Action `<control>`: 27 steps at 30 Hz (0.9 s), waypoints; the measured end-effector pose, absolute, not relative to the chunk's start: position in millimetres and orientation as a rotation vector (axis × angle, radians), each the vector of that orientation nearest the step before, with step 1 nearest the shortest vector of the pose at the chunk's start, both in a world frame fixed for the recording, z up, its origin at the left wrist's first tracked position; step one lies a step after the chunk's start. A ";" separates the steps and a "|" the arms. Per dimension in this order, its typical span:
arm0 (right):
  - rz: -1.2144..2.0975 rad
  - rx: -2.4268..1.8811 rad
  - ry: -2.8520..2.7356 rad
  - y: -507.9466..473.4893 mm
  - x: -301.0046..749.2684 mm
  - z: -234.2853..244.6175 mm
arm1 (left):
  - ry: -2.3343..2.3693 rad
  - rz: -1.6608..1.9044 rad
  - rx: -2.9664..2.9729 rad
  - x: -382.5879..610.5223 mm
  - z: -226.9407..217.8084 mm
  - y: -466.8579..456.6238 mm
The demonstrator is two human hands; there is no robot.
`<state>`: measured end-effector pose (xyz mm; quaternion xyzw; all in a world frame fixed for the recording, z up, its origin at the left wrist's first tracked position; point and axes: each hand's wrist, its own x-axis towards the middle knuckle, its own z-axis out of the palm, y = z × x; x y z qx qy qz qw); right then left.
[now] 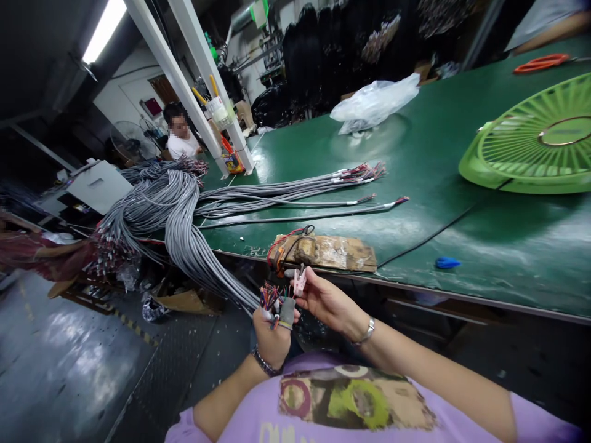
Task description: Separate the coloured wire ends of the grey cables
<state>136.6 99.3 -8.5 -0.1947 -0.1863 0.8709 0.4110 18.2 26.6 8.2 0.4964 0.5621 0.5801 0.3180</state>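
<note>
My left hand is wrapped round the end of a bundle of grey cables, whose thin coloured wire ends stick up from the fist. A grey cover sits over a digit of that hand. Close by, my right hand pinches a small pink clip-like tool beside the wire ends. Just beyond, a worn wooden block with red and black leads lies at the table edge. Whether a wire is in the pink tool's jaws is too small to tell.
On the green table lie more grey cables, a clear plastic bag, a green fan with a black cord, a blue cap-like piece and orange-handled scissors. A white post rises at the back; a person sits beyond.
</note>
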 end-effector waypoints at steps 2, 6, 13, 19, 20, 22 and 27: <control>2.216 -0.513 -0.382 100.0 135.3 -8.5 | 1.486 1.541 1.261 18.8 6.6 27.2; 2.181 -0.543 -0.320 101.4 132.3 -7.2 | 1.474 1.506 1.291 18.6 4.2 26.7; 2.185 -0.504 -0.344 98.2 132.5 -9.9 | 1.465 1.473 1.322 17.6 2.9 26.4; 2.264 -0.503 -0.293 93.8 139.6 -19.5 | 1.435 1.523 1.147 12.8 -4.8 21.9; 2.267 -0.509 -0.284 93.1 140.9 -20.9 | 1.427 1.536 1.112 11.5 -6.4 21.3; 2.272 -0.515 -0.270 91.7 143.6 -23.5 | 1.379 1.549 1.047 8.8 -9.4 21.4; 2.235 -0.607 -0.329 86.3 151.1 -30.9 | 1.283 1.499 0.894 2.0 -8.5 24.7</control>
